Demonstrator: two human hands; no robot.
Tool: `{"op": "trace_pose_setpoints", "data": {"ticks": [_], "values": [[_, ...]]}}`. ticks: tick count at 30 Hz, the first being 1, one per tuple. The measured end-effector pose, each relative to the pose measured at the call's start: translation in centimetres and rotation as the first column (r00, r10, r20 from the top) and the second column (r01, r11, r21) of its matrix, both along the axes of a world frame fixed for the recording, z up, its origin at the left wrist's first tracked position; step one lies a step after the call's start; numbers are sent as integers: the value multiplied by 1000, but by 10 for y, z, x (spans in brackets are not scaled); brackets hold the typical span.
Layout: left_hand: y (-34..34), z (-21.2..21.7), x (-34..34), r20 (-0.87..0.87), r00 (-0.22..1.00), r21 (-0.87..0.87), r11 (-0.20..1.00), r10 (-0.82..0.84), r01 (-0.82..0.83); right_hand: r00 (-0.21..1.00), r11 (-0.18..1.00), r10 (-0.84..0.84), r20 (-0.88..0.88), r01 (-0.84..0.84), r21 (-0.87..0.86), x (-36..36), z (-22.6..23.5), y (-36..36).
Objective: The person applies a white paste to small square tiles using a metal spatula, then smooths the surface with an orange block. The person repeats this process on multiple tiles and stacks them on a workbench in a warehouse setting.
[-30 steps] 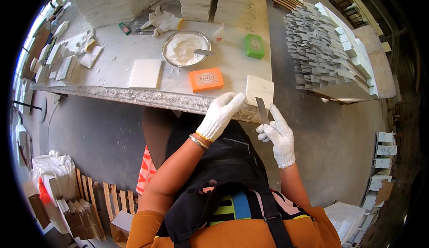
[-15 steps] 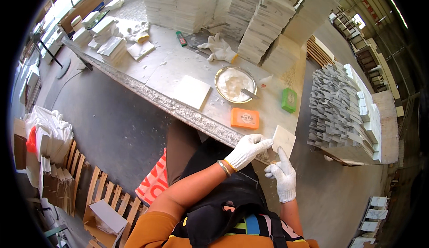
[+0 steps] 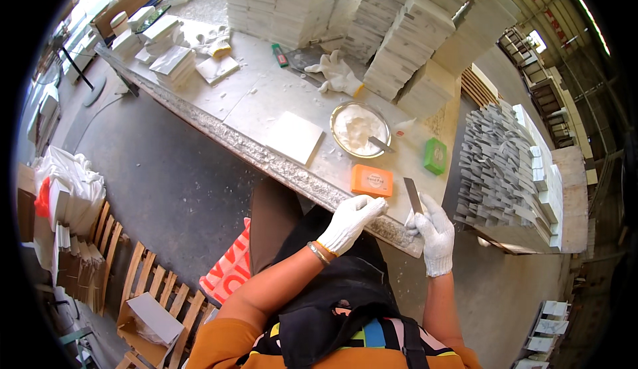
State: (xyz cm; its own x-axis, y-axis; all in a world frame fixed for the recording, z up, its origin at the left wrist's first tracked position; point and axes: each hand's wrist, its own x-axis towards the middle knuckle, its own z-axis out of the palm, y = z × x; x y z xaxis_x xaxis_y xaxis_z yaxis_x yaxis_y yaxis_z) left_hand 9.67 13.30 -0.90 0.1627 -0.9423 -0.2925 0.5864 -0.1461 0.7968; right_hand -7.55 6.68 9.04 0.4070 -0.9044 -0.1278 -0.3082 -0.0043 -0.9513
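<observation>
A: Right hand (image 3: 433,235)?

B: White glove, fingers curled shut around a thin flat blade (image 3: 413,195). The blade sticks up and away from the fist, out over the near edge of the worktable (image 3: 252,113).

A: Left hand (image 3: 350,221)?

B: Gloved too, just left of the right fist, fingertips bent at the table edge. A pale tile lies under and between the two hands, mostly hidden. I cannot tell whether the left fingers pinch it or only rest on it.

A: Just past the grip?

B: An orange block (image 3: 372,180), touching nothing, a little beyond the left fingertips. Right of the blade tip, a small green box (image 3: 434,156).

A: Further out?

B: A round metal bowl (image 3: 359,129) of white paste with a tool leaning in it. Left of the bowl, a square white tile (image 3: 294,136) lying flat. Beyond that, a spare pair of white gloves (image 3: 337,75).

A: Farthest?

B: Tall stacks of pale tiles (image 3: 405,37) along the table's back edge.
</observation>
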Motion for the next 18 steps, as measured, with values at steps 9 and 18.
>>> {"op": "trace_pose_setpoints", "data": {"ticks": [9, 18], "values": [[34, 7, 25, 39, 997, -9, 998, 60, -60, 974, 958, 161, -156, -192, -211, 84, -20, -66], [58, 0, 51, 12, 992, -84, 988, 128, -127, 914, 934, 72, -399, -202, -295, 122, -39, -79]]}}
